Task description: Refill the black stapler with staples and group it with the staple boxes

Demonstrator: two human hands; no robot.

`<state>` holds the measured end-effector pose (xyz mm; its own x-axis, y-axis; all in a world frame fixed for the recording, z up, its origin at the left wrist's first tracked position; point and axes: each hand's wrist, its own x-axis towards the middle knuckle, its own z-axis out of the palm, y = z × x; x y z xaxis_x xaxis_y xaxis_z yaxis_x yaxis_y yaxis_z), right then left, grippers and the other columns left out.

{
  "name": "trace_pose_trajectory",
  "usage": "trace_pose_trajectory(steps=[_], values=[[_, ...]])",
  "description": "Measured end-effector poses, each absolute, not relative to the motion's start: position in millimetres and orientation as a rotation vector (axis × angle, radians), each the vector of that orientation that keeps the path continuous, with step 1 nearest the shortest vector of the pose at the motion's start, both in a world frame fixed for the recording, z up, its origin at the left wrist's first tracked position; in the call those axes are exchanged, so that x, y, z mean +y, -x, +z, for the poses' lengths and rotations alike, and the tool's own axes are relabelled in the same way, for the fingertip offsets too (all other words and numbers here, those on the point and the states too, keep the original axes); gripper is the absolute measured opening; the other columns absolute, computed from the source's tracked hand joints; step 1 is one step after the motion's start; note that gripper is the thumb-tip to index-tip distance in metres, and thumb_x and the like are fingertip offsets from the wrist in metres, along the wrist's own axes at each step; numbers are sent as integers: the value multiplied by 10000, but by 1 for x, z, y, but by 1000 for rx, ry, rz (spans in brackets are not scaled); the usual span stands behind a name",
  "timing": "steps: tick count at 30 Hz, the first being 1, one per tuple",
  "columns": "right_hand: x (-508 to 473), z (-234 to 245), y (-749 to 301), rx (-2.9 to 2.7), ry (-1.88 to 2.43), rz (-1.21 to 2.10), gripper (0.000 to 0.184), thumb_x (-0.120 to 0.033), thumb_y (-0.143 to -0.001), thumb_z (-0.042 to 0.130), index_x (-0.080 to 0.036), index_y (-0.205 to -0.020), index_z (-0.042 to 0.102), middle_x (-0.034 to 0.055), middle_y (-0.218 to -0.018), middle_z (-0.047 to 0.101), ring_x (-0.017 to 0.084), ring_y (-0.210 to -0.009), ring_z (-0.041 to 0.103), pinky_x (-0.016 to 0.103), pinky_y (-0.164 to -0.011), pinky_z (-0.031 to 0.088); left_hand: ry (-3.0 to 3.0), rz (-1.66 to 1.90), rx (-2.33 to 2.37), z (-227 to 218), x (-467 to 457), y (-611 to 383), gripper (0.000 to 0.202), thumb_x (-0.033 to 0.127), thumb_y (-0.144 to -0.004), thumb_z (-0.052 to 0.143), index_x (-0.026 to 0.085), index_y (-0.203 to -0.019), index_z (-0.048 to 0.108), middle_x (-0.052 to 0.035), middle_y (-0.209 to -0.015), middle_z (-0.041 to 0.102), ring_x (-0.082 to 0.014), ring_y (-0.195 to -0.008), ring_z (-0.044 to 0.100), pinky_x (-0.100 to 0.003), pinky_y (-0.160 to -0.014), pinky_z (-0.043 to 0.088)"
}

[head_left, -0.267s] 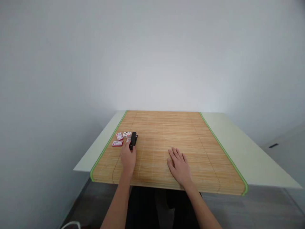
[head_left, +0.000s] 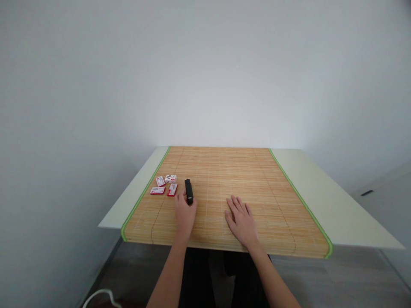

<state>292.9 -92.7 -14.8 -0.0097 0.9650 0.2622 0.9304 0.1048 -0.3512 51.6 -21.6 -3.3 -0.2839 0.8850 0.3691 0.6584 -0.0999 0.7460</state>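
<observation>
Held a black stapler [head_left: 189,191] in the left hand [head_left: 185,214], over the left part of a slatted mat [head_left: 212,222]. Pinched the near end by its sides, fingers on the left and thumb on the right, with the far end bare and pointed away from the body. Could not tell, from this angle, contact with the mat from a slight lift.

Laid the right hand [head_left: 244,224] palm down on the mat, well apart from the stapler, fingers slightly parted, thumb out to the side, gripping nothing.

Showed, left of the stapler, a slanted red-and-white box [head_left: 172,190] near the left fingertips; beyond it, a white box [head_left: 171,178]; farther left, a tilted label-topped box [head_left: 160,181] and a sideways box [head_left: 157,191]. Showed beneath the mat a white surface [head_left: 321,184].

Judged the stapler stiff, fairly light and hard to damage, its casing smooth and perhaps a little slippery. Expected some give at the hinge under pressure from above and below; hence favoured a hold across the flanks, closer to the middle for balance. Judged the boxes small and light, probably thin card, liable to dent under a firm squeeze and best taken by opposite edges.
</observation>
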Motion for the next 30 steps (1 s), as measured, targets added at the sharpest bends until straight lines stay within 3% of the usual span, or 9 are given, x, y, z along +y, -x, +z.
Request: trace_pose_trajectory(steps=[7, 11, 15, 18, 20, 22, 25, 27, 30], values=[[-93, -14, -293, -1947, 1842, 140, 545, -441, -1032, 375, -333, -1567, 382, 15, -1662, 332, 239, -1558, 253, 536, -1256, 184, -1567, 1261, 1775, 2, -45, -112, 609, 275, -851, 704, 219, -1419, 490, -120, -1236, 552, -227, -1034, 647, -401, -977, 543], [-90, -16, -298, -1891, 1805, 202, 514, -439, -1042, 356, -325, -1536, 438, 15, -1636, 387, 228, -1547, 284, 522, -1256, 207, -1417, 1151, 1622, -5, -58, -141, 614, 302, -892, 673, 190, -1459, 468, -170, -1320, 562, -211, -947, 690, -389, -932, 575], [-86, -18, -305, -1769, 1749, 328, 502, -465, -1055, 307, -323, -1504, 481, 15, -1550, 519, 216, -1506, 374, 508, -1244, 265, -1384, 1025, 1296, -20, -75, -156, 537, 290, -973, 562, 234, -1491, 434, -152, -1421, 579, -213, -1066, 706, -377, -928, 587], [-85, -20, -308, -1724, 1718, 358, 537, -527, -1033, 365, -311, -1513, 471, 35, -1524, 548, 230, -1486, 408, 503, -1242, 280, -1537, 1004, 1268, -17, -76, -137, 349, 299, -1018, 469, 257, -1349, 569, -105, -1268, 684, -209, -1046, 706, -404, -943, 569], [-84, -21, -309, -1722, 1708, 343, 562, -542, -1016, 408, -301, -1521, 463, 52, -1520, 552, 244, -1480, 417, 508, -1243, 279, -1734, 1075, 1439, -9, -64, -113, 283, 336, -1001, 514, 264, -1251, 625, -85, -1217, 691, -230, -1123, 661, -433, -1029, 512], [-80, -21, -309, -1727, 1698, 337, 589, -545, -993, 463, -296, -1527, 453, 66, -1518, 552, 253, -1473, 427, 516, -1240, 277, -1932, 1077, 1584, -2, -45, -88, 414, 358, -928, 637, 262, -1327, 582, -88, -1316, 636, -267, -1289, 550, -469, -1140, 405], [-67, -19, -311, -1758, 1656, 373, 603, -529, -953, 550, -312, -1510, 466, 58, -1516, 557, 252, -1473, 427, 535, -1241, 259, -2126, 900, 1654, 1, -14, -64, 690, 455, -822, 756, 242, -1434, 518, -110, -1445, 540, -308, -1366, 451, -487, -1169, 336], [-56, -15, -316, -1796, 1602, 422, 533, -494, -949, 561, -314, -1450, 533, 45, -1495, 578, 247, -1480, 418, 546, -1242, 247, -2201, 803, 1616, -1, 1, -59, 693, 505, -805, 767, 260, -1418, 552, -97, -1467, 529, -314, -1364, 438, -480, -1161, 330], [-38, -7, -329, -1874, 1542, 507, 428, -422, -966, 528, -287, -1361, 621, 47, -1445, 624, 235, -1477, 425, 512, -1224, 302, -2238, 774, 1561, -4, 14, -63, 516, 496, -835, 748, 308, -1305, 651, -53, -1445, 566, -301, -1331, 459, -470, -1139, 340]])
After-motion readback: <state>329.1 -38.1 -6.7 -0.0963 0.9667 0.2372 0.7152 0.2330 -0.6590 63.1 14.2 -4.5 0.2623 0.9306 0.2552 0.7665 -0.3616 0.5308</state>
